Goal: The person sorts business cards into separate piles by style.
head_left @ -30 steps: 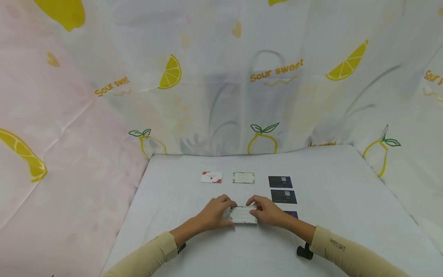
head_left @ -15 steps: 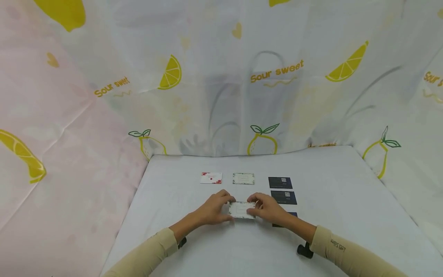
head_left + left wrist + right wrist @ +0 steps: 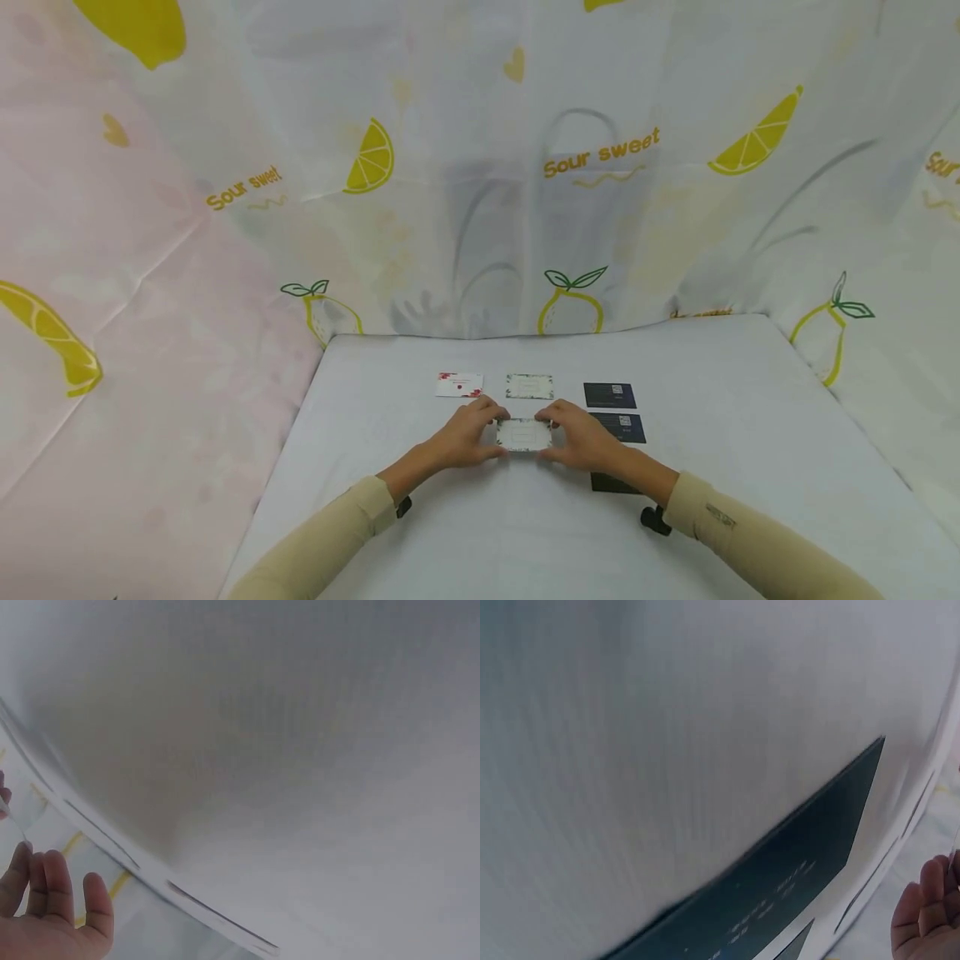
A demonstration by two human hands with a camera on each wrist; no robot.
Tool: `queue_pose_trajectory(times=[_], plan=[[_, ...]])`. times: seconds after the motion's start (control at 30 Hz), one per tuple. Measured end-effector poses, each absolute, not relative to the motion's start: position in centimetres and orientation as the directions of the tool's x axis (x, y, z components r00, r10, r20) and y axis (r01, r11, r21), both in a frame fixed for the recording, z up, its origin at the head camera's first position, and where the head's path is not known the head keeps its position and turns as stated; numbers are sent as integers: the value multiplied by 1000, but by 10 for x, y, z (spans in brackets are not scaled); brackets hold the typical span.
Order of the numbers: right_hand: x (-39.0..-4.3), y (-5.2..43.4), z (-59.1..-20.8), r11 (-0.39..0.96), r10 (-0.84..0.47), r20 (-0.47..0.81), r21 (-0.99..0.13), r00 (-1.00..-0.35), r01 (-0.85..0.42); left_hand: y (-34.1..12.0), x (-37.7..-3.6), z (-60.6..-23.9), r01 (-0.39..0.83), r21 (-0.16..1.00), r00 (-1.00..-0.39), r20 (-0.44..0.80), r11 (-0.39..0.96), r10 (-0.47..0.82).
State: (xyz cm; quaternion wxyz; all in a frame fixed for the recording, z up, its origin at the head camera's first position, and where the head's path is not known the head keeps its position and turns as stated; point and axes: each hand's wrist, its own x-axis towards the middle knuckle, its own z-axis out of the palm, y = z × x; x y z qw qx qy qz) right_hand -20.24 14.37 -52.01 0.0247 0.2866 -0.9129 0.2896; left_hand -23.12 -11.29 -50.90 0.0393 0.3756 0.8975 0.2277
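In the head view, a white card with a leafy printed border (image 3: 523,435) is held level between both hands. My left hand (image 3: 459,439) grips its left edge with thumb and fingers, and my right hand (image 3: 583,439) grips its right edge likewise. Just beyond it lies a similar leafy-bordered card (image 3: 529,386). To the left of that one is a white card with red corners (image 3: 459,384). The left wrist view catches the left hand (image 3: 56,911) at its lower left, fingers bent up to a thin edge. In the right wrist view, the right hand (image 3: 928,915) is partly cut off.
Dark cards form a column on the right: a far one (image 3: 610,396), a middle one (image 3: 630,427) and a near one (image 3: 613,483), the last two partly behind the right arm. All lie on a white-covered table (image 3: 360,392), backed by a lemon-print cloth (image 3: 420,250).
Both hands have moved the leafy-bordered card away from the body, toward the matching card. The right fingers have shifted from the card's top to its right edge.
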Motion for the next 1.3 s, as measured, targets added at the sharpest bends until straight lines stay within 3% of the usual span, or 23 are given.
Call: queue_pose_trajectory(times=[0.2, 0.33, 0.77, 1.3], plan=[[-218, 152, -524, 637, -496, 203, -576, -844, -513, -106, -249, -507, 677, 420, -699, 107, 605, 707], [-230, 154, -524, 644, -493, 222, -558, -841, -524, -101, -266, -504, 669, 425, -699, 80, 610, 710], [-273, 159, -517, 687, -430, 160, -580, -888, -437, -84, -316, -501, 611, 406, -739, -17, 680, 674], [-303, 154, -525, 776, -360, 28, -546, -933, -316, -67, -337, -509, 504, 326, -814, -131, 800, 566]])
